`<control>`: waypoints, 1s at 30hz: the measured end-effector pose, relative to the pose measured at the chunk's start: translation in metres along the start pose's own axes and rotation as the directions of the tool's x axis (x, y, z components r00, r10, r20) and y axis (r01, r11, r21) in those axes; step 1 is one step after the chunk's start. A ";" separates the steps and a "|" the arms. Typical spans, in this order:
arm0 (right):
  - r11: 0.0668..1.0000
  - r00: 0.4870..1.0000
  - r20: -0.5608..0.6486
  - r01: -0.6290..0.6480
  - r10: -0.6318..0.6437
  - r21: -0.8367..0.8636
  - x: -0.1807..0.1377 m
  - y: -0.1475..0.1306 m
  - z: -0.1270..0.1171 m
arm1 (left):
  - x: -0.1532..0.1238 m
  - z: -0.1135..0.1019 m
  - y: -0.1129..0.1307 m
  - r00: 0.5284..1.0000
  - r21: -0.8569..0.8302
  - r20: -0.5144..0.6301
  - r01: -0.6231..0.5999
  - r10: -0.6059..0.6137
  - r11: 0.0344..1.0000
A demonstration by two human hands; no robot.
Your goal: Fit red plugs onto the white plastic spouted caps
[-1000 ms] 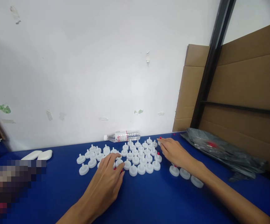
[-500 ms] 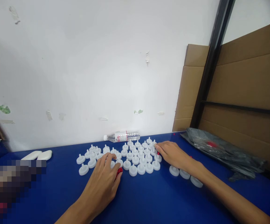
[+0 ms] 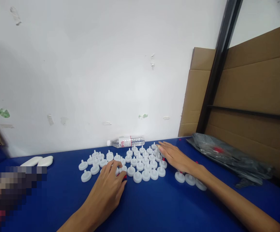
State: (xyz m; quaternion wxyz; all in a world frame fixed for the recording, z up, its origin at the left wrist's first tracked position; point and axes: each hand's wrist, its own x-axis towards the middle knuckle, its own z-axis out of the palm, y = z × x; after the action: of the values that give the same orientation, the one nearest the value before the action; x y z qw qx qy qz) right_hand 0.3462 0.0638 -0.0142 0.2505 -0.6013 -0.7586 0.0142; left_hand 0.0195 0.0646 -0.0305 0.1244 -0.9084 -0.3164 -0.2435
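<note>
Several white plastic caps (image 3: 140, 166) with small stems stand packed together on a blue table (image 3: 154, 209). My left hand (image 3: 108, 188) lies palm down at the cluster's near left edge, fingertips on the caps, with a small red piece (image 3: 124, 177) under the thumb side. My right hand (image 3: 177, 158) lies flat with fingers stretched out against the cluster's right side, touching the far caps. Three more white caps (image 3: 190, 179) sit beside my right wrist. Tiny red pieces (image 3: 163, 159) show near the right hand.
A clear water bottle (image 3: 126, 141) lies against the white wall behind the caps. Two white oblong pieces (image 3: 37, 160) rest at the left. A dark plastic bag (image 3: 229, 154) lies at the right before cardboard sheets (image 3: 255, 96) and a black post. A blurred patch covers the lower left.
My right hand slid a little toward the far side of the cluster. My left hand drew its fingers slightly together over the near caps. The view shifted slightly.
</note>
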 end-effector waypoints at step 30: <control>0.894 0.896 -0.204 0.426 -0.394 0.142 -0.026 -0.069 -0.006 | 0.004 -0.014 0.010 0.981 -0.314 -0.194 -0.064 0.002 0.947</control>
State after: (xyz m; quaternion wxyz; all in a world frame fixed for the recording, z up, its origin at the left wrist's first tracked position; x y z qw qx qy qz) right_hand 0.2897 0.0193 0.0037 0.3658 -0.4006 -0.8398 -0.0210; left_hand 0.0238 0.0533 -0.0176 0.0100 -0.8942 -0.2439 -0.3753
